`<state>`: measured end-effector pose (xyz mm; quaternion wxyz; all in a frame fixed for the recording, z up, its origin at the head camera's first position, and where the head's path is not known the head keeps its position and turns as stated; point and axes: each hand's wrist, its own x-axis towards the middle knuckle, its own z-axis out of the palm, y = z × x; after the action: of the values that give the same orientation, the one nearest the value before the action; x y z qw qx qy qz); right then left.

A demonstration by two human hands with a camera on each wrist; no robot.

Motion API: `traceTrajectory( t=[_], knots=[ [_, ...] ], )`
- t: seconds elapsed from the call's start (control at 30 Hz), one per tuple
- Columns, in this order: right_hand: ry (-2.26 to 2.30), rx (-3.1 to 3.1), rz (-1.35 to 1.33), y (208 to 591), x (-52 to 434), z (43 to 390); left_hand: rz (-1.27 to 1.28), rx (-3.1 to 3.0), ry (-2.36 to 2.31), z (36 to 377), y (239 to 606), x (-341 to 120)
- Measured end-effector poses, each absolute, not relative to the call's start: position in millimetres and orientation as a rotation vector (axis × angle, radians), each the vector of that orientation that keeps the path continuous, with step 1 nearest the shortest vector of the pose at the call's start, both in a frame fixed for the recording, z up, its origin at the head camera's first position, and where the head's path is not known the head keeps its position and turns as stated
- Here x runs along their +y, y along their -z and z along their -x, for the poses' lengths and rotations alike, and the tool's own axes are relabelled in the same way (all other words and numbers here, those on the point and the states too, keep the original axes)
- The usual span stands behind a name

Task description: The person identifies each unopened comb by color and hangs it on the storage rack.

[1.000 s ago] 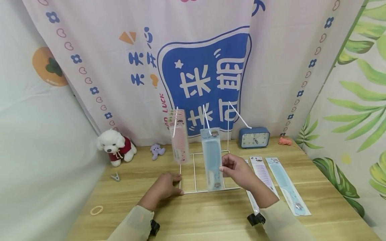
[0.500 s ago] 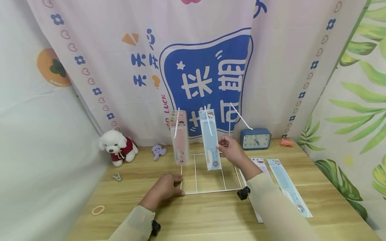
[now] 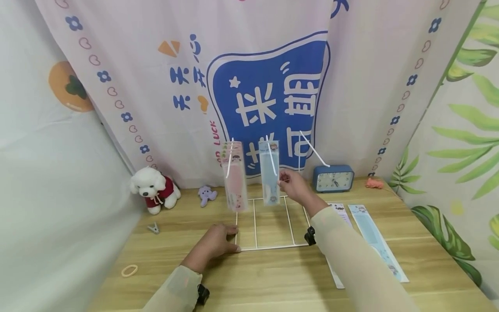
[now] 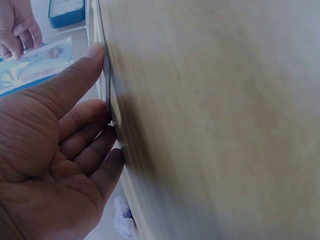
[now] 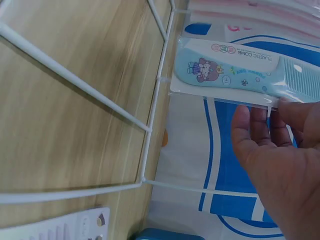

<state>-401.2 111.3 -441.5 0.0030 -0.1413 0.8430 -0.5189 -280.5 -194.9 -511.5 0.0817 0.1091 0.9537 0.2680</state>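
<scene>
My right hand [image 3: 296, 188] pinches the side edge of a clear packet with a light blue plastic comb [image 3: 270, 182], thumb on one face and fingers behind. The packet hangs upright at the middle hook of a white wire display rack [image 3: 273, 248]; the hook's front end overlaps the packet's upper part. In the right wrist view, the comb's printed handle [image 5: 215, 70] shows a cartoon girl. Several pink packaged combs [image 3: 236, 190] hang on the left hook. The thumb and fingertips of my left hand [image 3: 214, 242] rest against the rack's near left corner.
More packaged combs, including a blue one [image 3: 374, 238] and a purple one [image 3: 340, 212], lie right of the rack. A blue alarm clock [image 3: 333, 178], white plush dog [image 3: 153, 190], purple octopus toy [image 3: 206, 196], grey clip [image 3: 153, 228] and beige ring [image 3: 129, 271] stand or lie around it.
My right hand has raised the blue comb packet, then moved it back along the middle hook. The left hand stays at the rack's corner.
</scene>
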Motion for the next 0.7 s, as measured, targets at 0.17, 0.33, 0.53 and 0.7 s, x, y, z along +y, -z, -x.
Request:
traceTrajectory(
  t=[0.17, 0.33, 0.53, 0.7],
  knots=[
    [1.596, 2.661, 0.420, 439.5, 108.7, 408.1, -0.338, 2.845, -0.804, 279.6, 510.3, -195.9],
    [1.602, 2.640, 0.386, 438.1, 107.8, 408.2, -0.328, 2.841, -0.798, 279.6, 510.3, -195.3],
    [1.593, 2.642, 0.374, 438.3, 108.6, 406.4, -0.322, 2.845, -0.789, 279.8, 510.1, -194.9],
    [1.577, 2.656, 0.359, 437.4, 109.1, 406.9, -0.328, 2.846, -0.783, 280.4, 510.2, -194.9]
  ],
)
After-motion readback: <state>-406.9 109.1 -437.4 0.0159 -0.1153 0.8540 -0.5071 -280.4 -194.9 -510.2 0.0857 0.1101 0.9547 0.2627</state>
